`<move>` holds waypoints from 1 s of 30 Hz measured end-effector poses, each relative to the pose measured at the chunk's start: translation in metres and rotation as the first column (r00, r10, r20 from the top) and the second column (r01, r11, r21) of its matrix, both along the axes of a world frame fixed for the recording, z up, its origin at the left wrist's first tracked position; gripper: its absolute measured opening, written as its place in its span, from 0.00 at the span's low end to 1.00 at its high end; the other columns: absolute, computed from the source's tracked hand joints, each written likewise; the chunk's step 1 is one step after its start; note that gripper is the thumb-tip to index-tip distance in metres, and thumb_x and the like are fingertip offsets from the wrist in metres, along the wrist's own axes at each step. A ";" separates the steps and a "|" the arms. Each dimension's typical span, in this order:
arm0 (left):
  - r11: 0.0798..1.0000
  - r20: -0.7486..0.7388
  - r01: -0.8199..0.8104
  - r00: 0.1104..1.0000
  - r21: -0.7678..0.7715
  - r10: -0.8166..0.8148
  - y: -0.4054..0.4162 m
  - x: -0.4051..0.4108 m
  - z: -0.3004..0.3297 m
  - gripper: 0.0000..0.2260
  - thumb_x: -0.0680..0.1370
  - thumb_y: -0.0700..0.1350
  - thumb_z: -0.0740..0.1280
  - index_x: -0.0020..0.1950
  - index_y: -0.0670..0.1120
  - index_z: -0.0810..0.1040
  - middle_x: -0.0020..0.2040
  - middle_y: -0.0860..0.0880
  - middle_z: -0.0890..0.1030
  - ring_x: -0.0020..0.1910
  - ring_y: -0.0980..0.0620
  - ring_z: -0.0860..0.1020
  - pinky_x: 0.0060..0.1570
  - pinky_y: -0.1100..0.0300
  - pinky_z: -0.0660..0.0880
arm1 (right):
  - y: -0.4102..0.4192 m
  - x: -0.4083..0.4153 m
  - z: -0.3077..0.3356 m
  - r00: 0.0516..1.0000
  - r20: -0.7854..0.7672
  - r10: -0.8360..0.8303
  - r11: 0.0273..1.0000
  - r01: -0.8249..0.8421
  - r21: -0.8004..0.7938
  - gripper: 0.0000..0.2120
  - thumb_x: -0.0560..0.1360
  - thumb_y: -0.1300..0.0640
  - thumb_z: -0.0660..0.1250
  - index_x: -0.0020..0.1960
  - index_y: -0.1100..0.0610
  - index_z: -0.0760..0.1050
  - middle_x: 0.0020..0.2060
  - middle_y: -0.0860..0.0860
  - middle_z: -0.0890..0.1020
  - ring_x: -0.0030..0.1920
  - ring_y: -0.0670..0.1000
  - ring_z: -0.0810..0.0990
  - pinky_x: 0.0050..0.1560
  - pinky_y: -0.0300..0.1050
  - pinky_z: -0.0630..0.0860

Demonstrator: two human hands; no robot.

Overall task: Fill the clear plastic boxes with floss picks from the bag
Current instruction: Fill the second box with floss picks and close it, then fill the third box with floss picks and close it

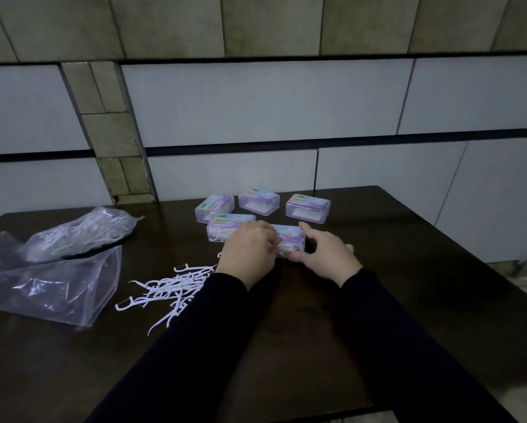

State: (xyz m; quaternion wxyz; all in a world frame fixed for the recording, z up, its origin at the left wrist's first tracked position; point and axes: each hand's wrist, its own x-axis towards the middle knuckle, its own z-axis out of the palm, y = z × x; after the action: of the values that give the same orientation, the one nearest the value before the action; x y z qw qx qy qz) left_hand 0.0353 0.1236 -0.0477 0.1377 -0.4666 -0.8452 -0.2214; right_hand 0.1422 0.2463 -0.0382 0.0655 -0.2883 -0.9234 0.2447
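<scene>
Both hands hold one clear plastic box [289, 239] with a colourful label on the dark table. My left hand [248, 254] grips its left end, fingers curled over the lid. My right hand [323, 254] grips its right end, thumb at the front edge. White picks show inside it. Several more labelled boxes stand behind: one [222, 228] touching at the left, and three [215, 207] [258, 201] [308, 207] in a back row. A loose pile of white floss picks [170, 288] lies left of my left forearm. A clear bag holding floss picks [82, 233] lies at the far left.
An emptied, crumpled clear bag [51, 285] lies at the left front of the dark wooden table [408, 300]. A tiled wall stands right behind the table. The table's right edge drops to a pale floor.
</scene>
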 end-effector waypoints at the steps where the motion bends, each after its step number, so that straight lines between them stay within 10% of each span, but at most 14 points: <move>1: 1.000 0.000 0.001 1.000 -0.009 -0.001 0.001 0.001 0.000 0.09 0.77 0.47 0.67 0.56 0.51 0.83 0.62 0.55 0.78 0.61 0.55 0.72 0.61 0.62 0.67 | 0.000 -0.001 -0.001 1.000 -0.004 -0.005 1.000 0.005 0.003 0.35 0.77 0.42 0.65 0.77 0.43 0.52 0.73 0.48 0.67 0.72 0.52 0.65 0.67 0.53 0.60; 11: 0.998 -0.044 0.064 0.997 0.007 -0.063 0.002 0.009 -0.002 0.15 0.79 0.48 0.64 0.65 0.49 0.77 0.66 0.53 0.76 0.65 0.55 0.71 0.66 0.62 0.62 | 0.013 -0.001 -0.004 0.999 -0.021 -0.043 0.999 0.042 -0.020 0.38 0.74 0.50 0.67 0.78 0.45 0.50 0.71 0.47 0.69 0.70 0.53 0.67 0.68 0.54 0.58; 17: 0.986 0.083 -0.056 0.996 0.157 0.043 0.020 0.007 0.013 0.11 0.79 0.48 0.64 0.59 0.49 0.79 0.57 0.52 0.79 0.57 0.54 0.73 0.57 0.62 0.67 | 0.031 -0.004 -0.009 0.925 -0.283 -0.255 0.962 0.213 -0.171 0.32 0.73 0.63 0.67 0.74 0.48 0.63 0.63 0.47 0.75 0.66 0.50 0.71 0.71 0.56 0.62; 30: 0.980 0.074 -0.161 0.983 -0.120 0.171 0.099 -0.033 0.025 0.14 0.79 0.46 0.63 0.64 0.48 0.76 0.56 0.46 0.81 0.54 0.48 0.78 0.56 0.53 0.76 | 0.085 -0.038 -0.019 0.935 -0.266 -0.233 0.959 0.266 0.095 0.29 0.75 0.47 0.67 0.73 0.48 0.62 0.68 0.50 0.71 0.67 0.53 0.68 0.67 0.57 0.63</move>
State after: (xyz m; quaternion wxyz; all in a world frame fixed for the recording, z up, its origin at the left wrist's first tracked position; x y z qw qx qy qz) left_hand 0.0028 0.2225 -0.0223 0.0933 -0.3919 -0.8974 -0.1799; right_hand 0.1042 0.3310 -0.0572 0.2315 -0.3649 -0.8774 0.2085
